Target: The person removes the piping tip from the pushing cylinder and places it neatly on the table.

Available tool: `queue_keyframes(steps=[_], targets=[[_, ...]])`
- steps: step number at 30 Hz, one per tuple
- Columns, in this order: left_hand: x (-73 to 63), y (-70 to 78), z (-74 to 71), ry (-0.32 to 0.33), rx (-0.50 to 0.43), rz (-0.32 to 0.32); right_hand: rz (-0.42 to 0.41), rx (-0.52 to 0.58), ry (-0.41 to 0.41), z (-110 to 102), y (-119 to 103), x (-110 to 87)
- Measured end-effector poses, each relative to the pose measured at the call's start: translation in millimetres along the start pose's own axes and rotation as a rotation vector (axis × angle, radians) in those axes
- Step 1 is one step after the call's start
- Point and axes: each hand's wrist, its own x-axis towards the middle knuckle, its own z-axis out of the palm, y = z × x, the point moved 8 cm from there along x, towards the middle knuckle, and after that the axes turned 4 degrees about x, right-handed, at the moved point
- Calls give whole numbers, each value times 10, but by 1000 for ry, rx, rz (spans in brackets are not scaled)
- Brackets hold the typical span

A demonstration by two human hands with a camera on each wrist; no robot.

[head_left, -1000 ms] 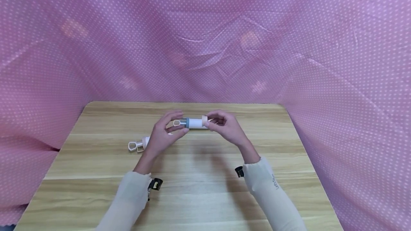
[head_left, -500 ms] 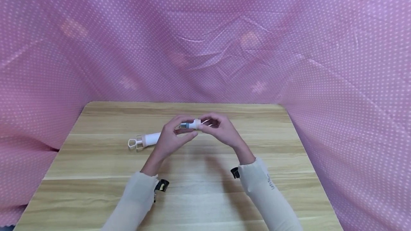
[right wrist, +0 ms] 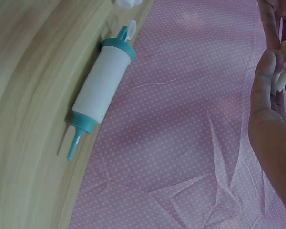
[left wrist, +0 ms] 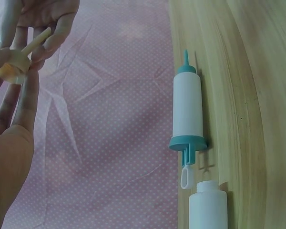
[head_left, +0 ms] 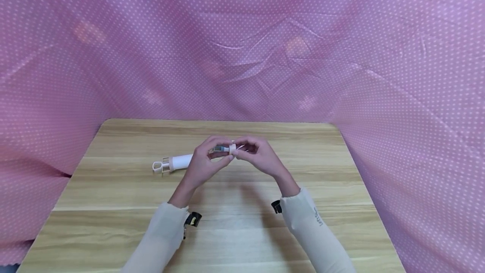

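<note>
A cream nozzle cap (head_left: 233, 148) with a thin spout is held above the table between both hands. My left hand (head_left: 204, 160) pinches its left side with thumb and fingertips, and my right hand (head_left: 265, 158) pinches it from the right. The left wrist view shows the cap (left wrist: 18, 61) close, its spout angled toward the right hand. Below lies a white syringe-like dispenser (right wrist: 101, 86) with teal ends, a teal spout and a white loop handle; the hands partly hide it in the head view. A white barrel (head_left: 181, 161) with a pale collar, frame and loop handle lies left of the left hand.
The wood-grain table (head_left: 242, 231) spans the space under the arms. A pink dotted cloth (head_left: 242, 54) hangs behind it and along both sides. The white barrel's narrow neck (left wrist: 208, 186) points toward the teal-ended dispenser.
My left hand has moved right and closed its fingertips on the cap. My right hand has shifted slightly left with the cap. More of the white barrel shows now.
</note>
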Motion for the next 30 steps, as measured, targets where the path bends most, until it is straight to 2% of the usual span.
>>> queue_keyframes(steps=[8,15,23,30], targets=[[4,14,-35,27,19,-12,57,42,15,-64,128,-81],[6,21,-72,35,9,19,103,36,36,-142,264,-168],[-13,-23,-70,45,-3,-6,103,44,69,-190,286,-187],[-35,-51,-75,59,-3,-27,49,61,67,-196,262,-196]])
